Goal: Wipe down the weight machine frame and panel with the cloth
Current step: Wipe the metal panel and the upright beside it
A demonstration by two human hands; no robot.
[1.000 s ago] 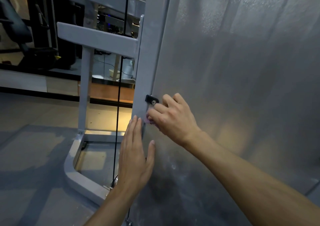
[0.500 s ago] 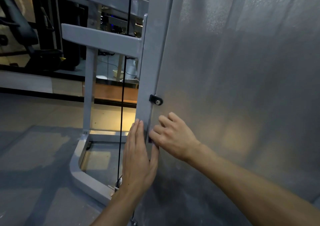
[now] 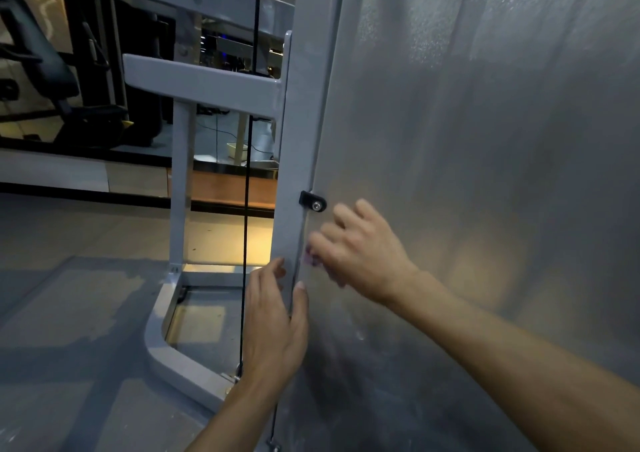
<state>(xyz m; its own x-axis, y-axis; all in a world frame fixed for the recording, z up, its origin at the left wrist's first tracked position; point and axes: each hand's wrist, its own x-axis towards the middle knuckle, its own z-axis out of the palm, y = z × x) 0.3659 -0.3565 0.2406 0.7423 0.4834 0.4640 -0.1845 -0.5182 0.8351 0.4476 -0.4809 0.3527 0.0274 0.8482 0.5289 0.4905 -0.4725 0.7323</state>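
Observation:
The weight machine's frosted grey panel [image 3: 485, 140] fills the right side, and its grey frame upright [image 3: 301, 122] runs down the middle. My right hand [image 3: 363, 247] is against the panel's left edge, just below a black clip with a screw [image 3: 312, 203]. Its curled fingers hold a small pinkish cloth [image 3: 309, 256], mostly hidden and blurred. My left hand [image 3: 273, 316] lies flat with straight fingers on the upright, thumb over the panel edge.
A black cable [image 3: 247, 174] hangs left of the upright. The frame's crossbar [image 3: 201, 81] and curved base [image 3: 173, 358] lie left on the grey floor. Dark gym equipment [image 3: 52, 81] stands far left; a wooden ledge [image 3: 228, 188] sits behind.
My right hand slid down the panel edge from the clip, then came back up a little. My left hand stayed on the upright.

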